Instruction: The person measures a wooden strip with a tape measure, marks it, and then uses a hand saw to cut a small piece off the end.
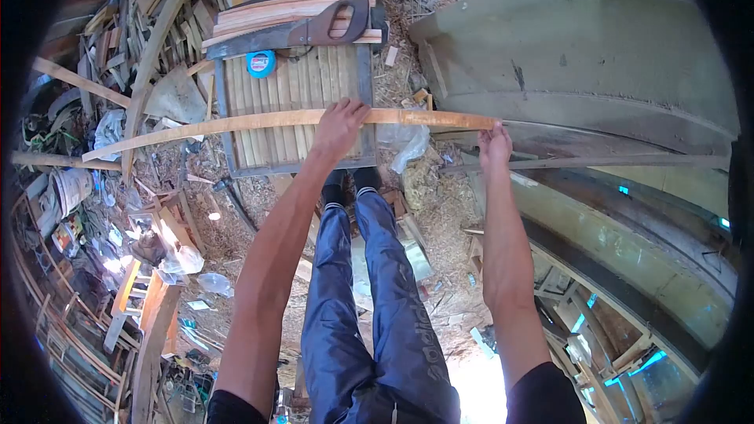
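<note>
A long thin wooden strip (236,123) stretches from the far left to the right, slightly bowed. My left hand (339,126) grips it near its middle, over a slatted wooden frame (294,102). My right hand (495,144) holds the strip's right end. Both arms are stretched out in front of me, above my legs in dark blue trousers (377,298).
A handsaw (302,31) lies on stacked boards at the far end of the frame, with a blue tape measure (261,63) beside it. Scrap wood and shavings cover the ground. A large curved grey hull-like surface (597,55) rises on the right.
</note>
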Action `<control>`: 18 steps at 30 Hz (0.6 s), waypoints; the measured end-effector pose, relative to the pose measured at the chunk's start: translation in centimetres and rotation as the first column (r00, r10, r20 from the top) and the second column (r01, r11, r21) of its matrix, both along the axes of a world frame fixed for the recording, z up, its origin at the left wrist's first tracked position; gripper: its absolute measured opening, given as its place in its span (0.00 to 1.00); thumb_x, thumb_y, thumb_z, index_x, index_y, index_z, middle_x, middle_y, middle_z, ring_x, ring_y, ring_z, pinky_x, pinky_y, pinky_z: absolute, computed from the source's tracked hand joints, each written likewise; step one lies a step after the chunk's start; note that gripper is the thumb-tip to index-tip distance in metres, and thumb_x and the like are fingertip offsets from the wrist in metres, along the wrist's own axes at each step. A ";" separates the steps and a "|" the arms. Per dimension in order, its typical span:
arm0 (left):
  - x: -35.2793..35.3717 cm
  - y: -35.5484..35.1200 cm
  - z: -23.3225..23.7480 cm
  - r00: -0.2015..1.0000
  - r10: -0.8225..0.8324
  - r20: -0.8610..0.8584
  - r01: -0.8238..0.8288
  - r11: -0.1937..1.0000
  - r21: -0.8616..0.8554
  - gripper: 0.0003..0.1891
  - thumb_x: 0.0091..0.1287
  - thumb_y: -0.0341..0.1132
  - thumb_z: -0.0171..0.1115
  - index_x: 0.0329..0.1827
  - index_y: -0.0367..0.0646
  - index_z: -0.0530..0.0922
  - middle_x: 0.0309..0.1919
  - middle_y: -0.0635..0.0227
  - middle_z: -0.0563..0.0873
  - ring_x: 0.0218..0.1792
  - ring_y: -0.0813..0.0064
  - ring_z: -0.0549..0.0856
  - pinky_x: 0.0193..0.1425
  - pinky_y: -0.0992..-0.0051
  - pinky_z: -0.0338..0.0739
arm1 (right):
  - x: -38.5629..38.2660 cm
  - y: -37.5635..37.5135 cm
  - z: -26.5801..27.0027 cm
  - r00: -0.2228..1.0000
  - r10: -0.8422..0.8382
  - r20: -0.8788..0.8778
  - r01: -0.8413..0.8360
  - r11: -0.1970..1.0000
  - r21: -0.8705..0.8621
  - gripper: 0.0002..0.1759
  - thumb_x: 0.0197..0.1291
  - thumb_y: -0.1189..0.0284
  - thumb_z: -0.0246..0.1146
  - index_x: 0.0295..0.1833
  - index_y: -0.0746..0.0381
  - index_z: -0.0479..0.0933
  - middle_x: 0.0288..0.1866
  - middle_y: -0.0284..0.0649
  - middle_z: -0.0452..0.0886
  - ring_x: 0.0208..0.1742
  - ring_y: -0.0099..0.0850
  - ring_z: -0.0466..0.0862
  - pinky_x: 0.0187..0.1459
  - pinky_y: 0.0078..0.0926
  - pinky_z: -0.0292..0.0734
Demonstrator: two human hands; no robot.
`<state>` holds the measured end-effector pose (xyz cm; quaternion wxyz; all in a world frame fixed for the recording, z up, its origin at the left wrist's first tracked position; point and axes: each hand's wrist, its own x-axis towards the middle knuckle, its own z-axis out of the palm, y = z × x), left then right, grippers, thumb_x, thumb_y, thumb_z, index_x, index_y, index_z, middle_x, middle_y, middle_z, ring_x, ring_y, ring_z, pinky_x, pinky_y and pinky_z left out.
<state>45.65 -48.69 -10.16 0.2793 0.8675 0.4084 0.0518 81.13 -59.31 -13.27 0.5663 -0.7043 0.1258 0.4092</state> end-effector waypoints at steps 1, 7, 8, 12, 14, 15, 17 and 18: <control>0.7 0.2 0.0 1.000 0.007 -0.012 -0.007 1.000 -0.013 0.18 0.58 0.30 0.62 0.53 0.42 0.78 0.49 0.66 0.81 0.53 0.62 0.78 0.56 0.65 0.73 | 0.7 0.0 0.0 1.000 -0.004 -0.001 0.004 1.000 -0.007 0.20 0.68 0.69 0.59 0.62 0.60 0.63 0.46 0.37 0.75 0.41 0.31 0.75 0.50 0.37 0.72; 0.4 0.7 1.0 1.000 0.014 0.017 -0.013 1.000 -0.027 0.19 0.60 0.29 0.62 0.56 0.45 0.76 0.52 0.65 0.79 0.54 0.62 0.77 0.58 0.65 0.71 | 0.4 1.7 2.1 0.994 0.056 -0.098 -0.060 0.997 -0.039 0.17 0.67 0.64 0.58 0.58 0.56 0.68 0.49 0.35 0.74 0.52 0.33 0.71 0.56 0.44 0.66; 0.1 0.8 1.4 0.999 0.009 0.039 -0.009 1.000 -0.020 0.20 0.60 0.28 0.62 0.57 0.45 0.75 0.52 0.65 0.79 0.55 0.62 0.77 0.59 0.64 0.71 | -0.6 2.2 2.9 0.997 0.039 -0.065 -0.041 0.998 -0.038 0.17 0.66 0.63 0.58 0.57 0.55 0.69 0.51 0.36 0.73 0.55 0.33 0.69 0.56 0.46 0.65; -0.5 1.0 1.3 1.000 0.002 0.029 -0.002 1.000 -0.007 0.22 0.60 0.29 0.63 0.59 0.46 0.76 0.52 0.64 0.79 0.55 0.61 0.77 0.59 0.63 0.70 | -2.1 2.9 4.3 0.999 0.007 -0.033 -0.007 1.000 -0.022 0.19 0.64 0.62 0.61 0.58 0.54 0.69 0.55 0.37 0.71 0.58 0.34 0.68 0.56 0.48 0.66; -0.7 1.1 1.3 1.000 -0.014 0.015 0.014 1.000 -0.008 0.22 0.60 0.29 0.63 0.59 0.48 0.77 0.51 0.65 0.79 0.55 0.62 0.77 0.59 0.63 0.70 | -2.0 2.7 3.9 0.998 0.020 -0.056 -0.022 0.999 -0.028 0.21 0.65 0.65 0.61 0.60 0.54 0.66 0.57 0.37 0.70 0.58 0.34 0.69 0.56 0.50 0.67; -0.7 1.1 1.4 1.000 -0.012 0.013 0.012 1.000 -0.007 0.22 0.60 0.29 0.63 0.59 0.48 0.77 0.51 0.65 0.79 0.55 0.62 0.77 0.59 0.63 0.70 | -2.3 2.8 4.2 0.997 0.031 -0.075 -0.033 0.999 -0.038 0.24 0.65 0.67 0.62 0.63 0.55 0.63 0.59 0.37 0.69 0.59 0.35 0.69 0.57 0.52 0.69; -0.6 1.0 1.4 1.000 -0.012 -0.011 0.013 0.998 0.057 0.21 0.59 0.29 0.61 0.57 0.48 0.76 0.49 0.66 0.78 0.54 0.64 0.77 0.57 0.64 0.71 | -3.5 2.8 4.7 0.998 0.063 -0.026 -0.064 0.998 -0.021 0.27 0.65 0.69 0.62 0.65 0.55 0.59 0.61 0.39 0.68 0.60 0.36 0.70 0.58 0.53 0.70; -0.5 0.9 1.3 1.000 -0.009 -0.014 0.009 0.998 0.057 0.21 0.59 0.29 0.61 0.57 0.48 0.76 0.49 0.66 0.78 0.54 0.64 0.77 0.57 0.64 0.71 | -4.1 2.8 4.7 0.995 0.092 0.022 -0.092 0.996 -0.006 0.31 0.65 0.72 0.63 0.68 0.56 0.55 0.63 0.40 0.67 0.61 0.37 0.70 0.59 0.54 0.72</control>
